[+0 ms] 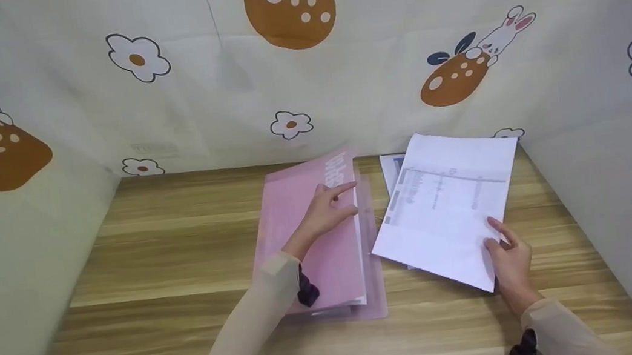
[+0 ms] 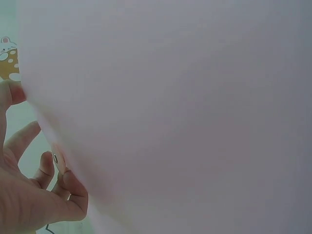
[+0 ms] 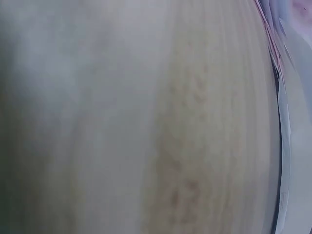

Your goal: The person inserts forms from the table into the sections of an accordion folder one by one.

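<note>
A pink file folder (image 1: 304,228) lies on the table with white sheets showing along its right side. My left hand (image 1: 321,213) reaches over it and holds the free edge of its cover. In the left wrist view, the fingers meet that edge beside a small tab with a metal snap (image 2: 57,158), and the pale cover (image 2: 170,107) fills most of the picture. Off to the right, my right hand (image 1: 512,261) grips a white printed paper (image 1: 447,203) by its lower right edge, thumb on top. The paper is tilted, its left corner close to the folder.
Under the raised paper, another printed sheet (image 1: 391,170) peeks out on the wooden table (image 1: 169,270). A pale cloth with fruit and rabbit prints (image 1: 206,88) hangs behind and along both sides. The right wrist view is mostly blurred wood and pale surface.
</note>
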`<state>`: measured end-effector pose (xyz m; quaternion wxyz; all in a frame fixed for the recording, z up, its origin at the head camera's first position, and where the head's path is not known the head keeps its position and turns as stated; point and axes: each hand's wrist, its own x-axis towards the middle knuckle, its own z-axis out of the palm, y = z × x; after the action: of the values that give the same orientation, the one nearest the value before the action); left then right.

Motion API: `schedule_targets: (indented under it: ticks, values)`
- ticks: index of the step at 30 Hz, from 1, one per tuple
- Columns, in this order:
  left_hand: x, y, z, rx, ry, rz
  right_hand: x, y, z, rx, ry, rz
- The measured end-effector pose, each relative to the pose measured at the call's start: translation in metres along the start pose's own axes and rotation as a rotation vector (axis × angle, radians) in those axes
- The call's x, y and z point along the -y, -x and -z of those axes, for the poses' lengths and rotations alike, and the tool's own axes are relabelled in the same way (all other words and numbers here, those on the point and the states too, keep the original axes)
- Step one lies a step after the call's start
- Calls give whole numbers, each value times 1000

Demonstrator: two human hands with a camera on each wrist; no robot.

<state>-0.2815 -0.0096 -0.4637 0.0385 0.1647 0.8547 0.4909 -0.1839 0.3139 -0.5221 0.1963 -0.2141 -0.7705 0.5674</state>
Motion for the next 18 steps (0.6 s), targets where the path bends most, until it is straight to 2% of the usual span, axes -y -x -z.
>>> schedule_targets:
  ticks: [18]
  values:
    - [0, -1, -1, -3, -16, 16, 0, 12, -11, 92, -7, -32]
